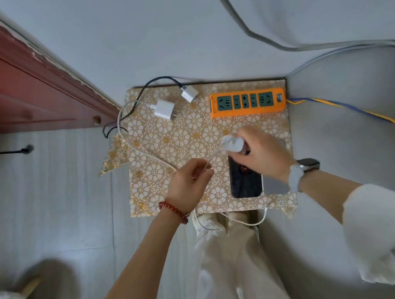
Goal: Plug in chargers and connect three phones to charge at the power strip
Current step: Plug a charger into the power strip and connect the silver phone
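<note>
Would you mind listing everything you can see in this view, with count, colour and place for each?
Power strip: one, orange with green sockets, all empty, far right of the table.
Loose chargers: two, white, far middle of the table, left of the strip; one carries a black cable, the other a white one.
Held charger: one, white, in the right hand.
White cable: one, curving across the table to the left hand.
Phones: two showing, one dark, one grey beside it, near right of the table, partly under the right hand.
Table: one, gold floral cover.
Door: one, red-brown, upper left.
Left hand: red bead bracelet, pinching the cable.
Right hand: white-strapped watch, gripping the charger.
</note>
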